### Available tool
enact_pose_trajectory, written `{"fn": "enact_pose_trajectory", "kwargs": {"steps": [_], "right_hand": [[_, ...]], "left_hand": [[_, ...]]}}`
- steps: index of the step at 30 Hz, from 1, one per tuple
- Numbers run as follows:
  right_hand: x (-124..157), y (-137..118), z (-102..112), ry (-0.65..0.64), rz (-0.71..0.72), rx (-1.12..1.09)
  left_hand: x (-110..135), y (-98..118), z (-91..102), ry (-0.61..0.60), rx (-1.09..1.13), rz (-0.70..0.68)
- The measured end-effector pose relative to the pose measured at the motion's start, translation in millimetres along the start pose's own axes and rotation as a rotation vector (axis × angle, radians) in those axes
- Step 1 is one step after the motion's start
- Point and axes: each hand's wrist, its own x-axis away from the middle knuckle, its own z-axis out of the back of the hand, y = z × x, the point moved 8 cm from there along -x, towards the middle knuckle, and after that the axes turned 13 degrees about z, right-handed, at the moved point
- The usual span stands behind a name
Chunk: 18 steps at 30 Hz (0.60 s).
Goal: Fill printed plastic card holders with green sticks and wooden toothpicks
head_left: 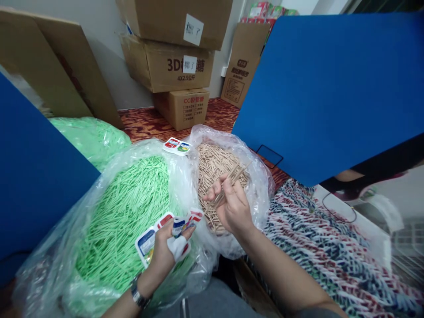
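Observation:
My left hand grips a small stack of flat printed plastic packs, white with red and blue labels, held over a clear bag of green sticks. One finger wears a white wrap, and a watch sits on the wrist. My right hand pinches a few tan wooden sticks above a second clear bag full of the same tan sticks. Another printed pack lies on the rim between the two bags.
Blue panels stand at the left and right. Stacked cardboard boxes sit behind on a red patterned surface. A further bag of green sticks lies at the back left. A striped woven sheet covers the right side.

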Motion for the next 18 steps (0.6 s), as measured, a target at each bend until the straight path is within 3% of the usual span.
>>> {"fn": "enact_pose_trajectory", "kwargs": {"steps": [7, 11, 18], "right_hand": [[15.5, 10.2, -7.2, -0.125, 0.099, 0.167], [27.1, 12.8, -9.1, -0.197, 0.146, 0.372], [33.0, 14.7, -5.1, -0.141, 0.179, 0.468]], "left_hand": [[8.2, 29.5, -1.1, 0.116, -0.353, -0.27], [12.4, 38.0, -4.3, 0.122, -0.392, -0.32], [15.8, 38.9, -5.7, 0.15, -0.41, -0.416]]}}
